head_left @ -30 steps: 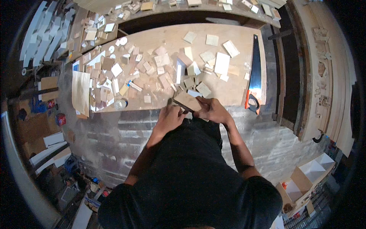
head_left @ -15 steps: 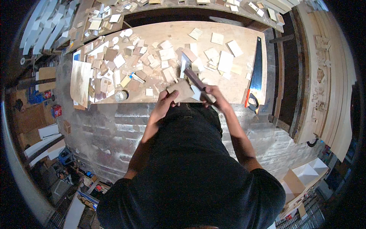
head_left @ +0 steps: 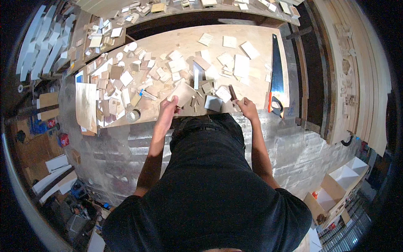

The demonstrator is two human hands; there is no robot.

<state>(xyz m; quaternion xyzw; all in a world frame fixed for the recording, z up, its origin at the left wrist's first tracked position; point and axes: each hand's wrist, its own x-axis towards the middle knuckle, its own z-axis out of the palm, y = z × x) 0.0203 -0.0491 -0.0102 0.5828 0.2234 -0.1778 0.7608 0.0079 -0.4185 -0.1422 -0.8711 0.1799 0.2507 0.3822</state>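
A flat, pale tan wooden piece (head_left: 182, 93) is gripped at its lower left corner by my left hand (head_left: 169, 108), thumb on top. My right hand (head_left: 247, 108) is closed around the near end of a narrow dark brown bar (head_left: 232, 92), whose exact kind I cannot make out. The bar and the wooden piece are apart. Between my hands, a whitish-grey square block (head_left: 213, 103) lies by the table's near edge, with a pale square piece (head_left: 223, 93) beside it. A pale, straight metal-looking strip (head_left: 196, 76) lies just beyond, among small wood offcuts.
The wooden tabletop (head_left: 176, 38) carries many scattered offcuts. A handsaw (head_left: 276, 71) with an orange and black handle lies at its right. A small glass jar (head_left: 134, 114) and a blue-banded brush-like item (head_left: 137, 97) sit at left. Long boards (head_left: 357, 75) line the right side.
My hands have moved apart. My right hand has drawn the dark bar right, away from the wooden piece; my left hand has shifted left with the piece. The whole view has shifted slightly.
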